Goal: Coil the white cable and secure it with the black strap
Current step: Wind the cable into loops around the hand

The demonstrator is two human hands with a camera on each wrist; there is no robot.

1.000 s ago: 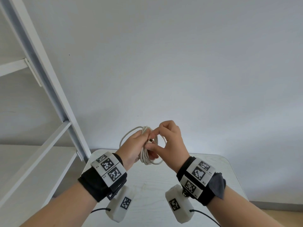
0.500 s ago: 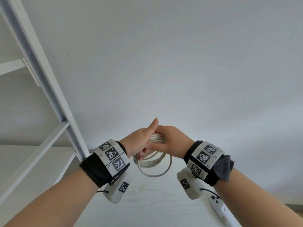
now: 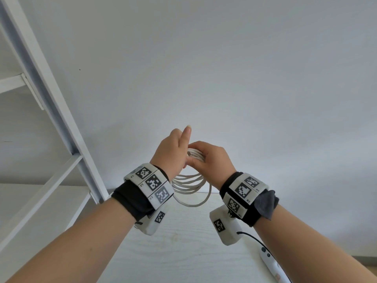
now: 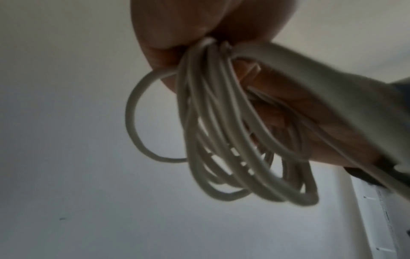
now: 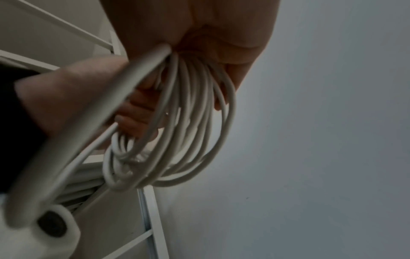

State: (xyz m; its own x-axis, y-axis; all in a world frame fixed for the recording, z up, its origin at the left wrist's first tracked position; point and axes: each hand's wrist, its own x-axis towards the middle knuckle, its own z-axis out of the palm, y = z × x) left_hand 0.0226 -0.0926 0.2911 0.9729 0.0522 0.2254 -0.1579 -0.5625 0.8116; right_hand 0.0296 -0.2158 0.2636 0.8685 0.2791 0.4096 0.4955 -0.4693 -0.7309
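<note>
The white cable [image 3: 191, 186] is wound into a coil of several loops that hangs below both hands, above the table. My left hand [image 3: 173, 154] grips the top of the coil from the left, one digit pointing straight up. My right hand [image 3: 208, 160] wraps over the same bundle from the right, its fingers curled round the strands. In the left wrist view the white cable [image 4: 221, 131] hangs from the left hand [image 4: 177, 26]. In the right wrist view the white cable [image 5: 188, 122] hangs under the right hand [image 5: 199, 26]. No black strap shows in any view.
A white shelf frame [image 3: 61, 119] slants up at the left, close to my left forearm. The pale table [image 3: 183, 252] lies below the hands. A white handheld device [image 3: 271, 266] lies on it at the lower right. A plain wall fills the background.
A second ago the coil stood up between my hands with the right fingers pinching it. Now it hangs below them, and both hands grip its top and have risen slightly.
</note>
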